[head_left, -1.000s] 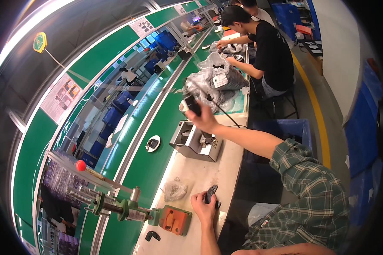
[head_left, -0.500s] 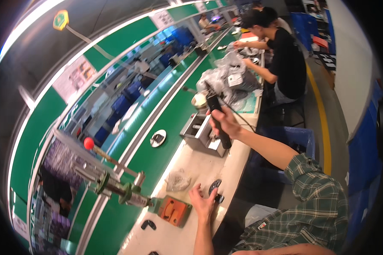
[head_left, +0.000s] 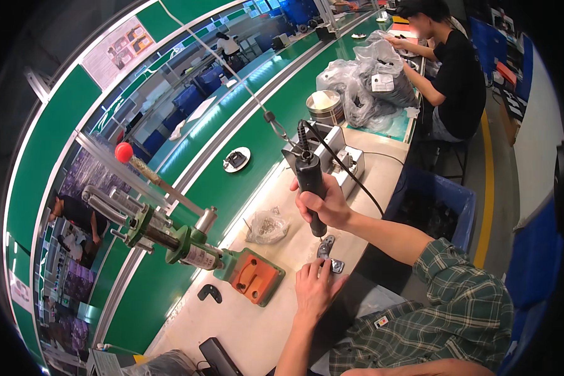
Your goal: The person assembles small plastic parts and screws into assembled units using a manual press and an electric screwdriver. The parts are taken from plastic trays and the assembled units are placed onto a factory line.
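My right hand [head_left: 324, 203] is wrapped round a black electric screwdriver [head_left: 309, 172], held nearly upright with its tip down. Its tip is over or at a dark curved plastic part [head_left: 325, 245] on the bench; contact is hard to tell. My left hand [head_left: 316, 289] lies low on the bench, thumb and fingers closed on the near end of that part, where a shiny dark block [head_left: 337, 266] shows. A similar dark curved piece [head_left: 210, 293] lies farther left. Beside it stands a green hand press [head_left: 188, 244] with an orange fixture block [head_left: 258, 277] on its base.
A clear plastic bag [head_left: 267, 226] of small parts lies behind my hands. A grey metal box [head_left: 351, 166], a round tin [head_left: 325, 108] and bulging plastic bags [head_left: 373, 84] stand farther back. A white dish [head_left: 237, 160] sits on the green belt. A co-worker [head_left: 460, 75] sits far right.
My right hand has brought the screwdriver down to the dark part, turning it more upright. My left hand has closed onto the part from an open pose. The view has shifted.
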The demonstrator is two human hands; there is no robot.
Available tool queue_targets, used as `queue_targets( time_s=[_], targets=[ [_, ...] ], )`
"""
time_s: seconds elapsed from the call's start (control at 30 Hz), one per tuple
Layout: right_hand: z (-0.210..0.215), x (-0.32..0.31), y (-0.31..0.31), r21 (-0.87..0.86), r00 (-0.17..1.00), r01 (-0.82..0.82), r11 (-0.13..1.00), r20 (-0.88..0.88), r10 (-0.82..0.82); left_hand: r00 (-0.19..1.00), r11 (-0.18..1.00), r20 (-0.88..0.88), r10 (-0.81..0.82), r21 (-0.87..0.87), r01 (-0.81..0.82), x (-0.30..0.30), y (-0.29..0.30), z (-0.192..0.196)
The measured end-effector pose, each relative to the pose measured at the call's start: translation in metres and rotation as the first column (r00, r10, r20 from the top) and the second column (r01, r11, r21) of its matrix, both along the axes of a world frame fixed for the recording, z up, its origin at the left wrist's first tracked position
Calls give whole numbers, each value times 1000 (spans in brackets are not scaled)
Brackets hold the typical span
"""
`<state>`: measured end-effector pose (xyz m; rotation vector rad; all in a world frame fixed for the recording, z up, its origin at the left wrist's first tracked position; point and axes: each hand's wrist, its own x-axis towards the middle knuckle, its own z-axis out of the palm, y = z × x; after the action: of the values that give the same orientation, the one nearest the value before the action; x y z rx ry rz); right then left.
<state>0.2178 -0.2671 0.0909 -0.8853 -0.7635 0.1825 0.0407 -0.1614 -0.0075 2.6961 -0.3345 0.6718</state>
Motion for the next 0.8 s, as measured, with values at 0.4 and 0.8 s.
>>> queue_targets(
  time_s=[0.4, 0.8],
  targets=[
    [-6, -2, 9, -86, 995, 88, 992, -45, -92, 999, 991, -13, 37, -127, -38, 10, -14, -9],
    [-20, 2, 12, -82, 988, 129, 988, -68, -135, 999, 986, -38, 35, -159, -40, 9, -12, -10]
  ],
)
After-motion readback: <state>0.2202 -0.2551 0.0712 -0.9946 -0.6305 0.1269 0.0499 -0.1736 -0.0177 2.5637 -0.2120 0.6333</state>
